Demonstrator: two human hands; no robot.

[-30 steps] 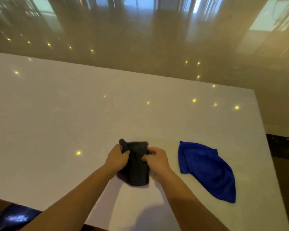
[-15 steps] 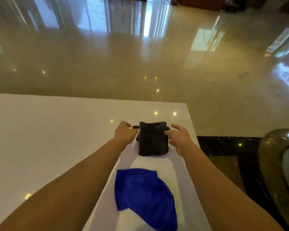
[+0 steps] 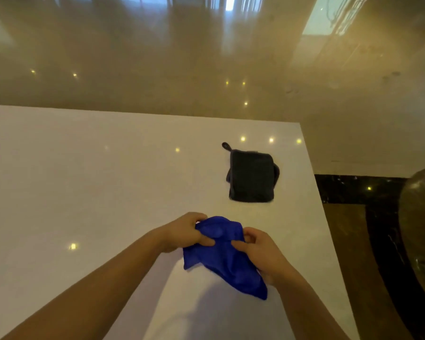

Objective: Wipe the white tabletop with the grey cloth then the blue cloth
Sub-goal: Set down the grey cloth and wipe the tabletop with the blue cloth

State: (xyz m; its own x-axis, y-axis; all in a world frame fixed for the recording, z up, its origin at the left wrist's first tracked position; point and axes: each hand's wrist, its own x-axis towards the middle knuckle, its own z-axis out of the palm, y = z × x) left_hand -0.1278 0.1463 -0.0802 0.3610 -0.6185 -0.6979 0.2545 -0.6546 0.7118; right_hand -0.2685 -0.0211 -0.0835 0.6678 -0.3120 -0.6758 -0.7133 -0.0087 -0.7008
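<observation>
The blue cloth [image 3: 225, 256] is bunched between both hands just above the white tabletop [image 3: 84, 180]. My left hand [image 3: 185, 231] pinches its upper left edge. My right hand [image 3: 260, 251] grips its right side, and a loose corner hangs down towards me. The grey cloth [image 3: 252, 176] lies folded into a dark rectangle near the table's far right corner, with a small loop sticking out at its upper left. Neither hand touches it.
The table's right edge runs close to the grey cloth and my right arm. Beyond it lies a glossy beige floor [image 3: 231, 69] with a dark marble border [image 3: 378, 229]. A rounded shiny object [image 3: 422, 217] stands at the far right.
Both hands have let go of the folded grey cloth, which stays near the far right corner. They pulled back towards me and took hold of the blue cloth, lifting and bunching it.
</observation>
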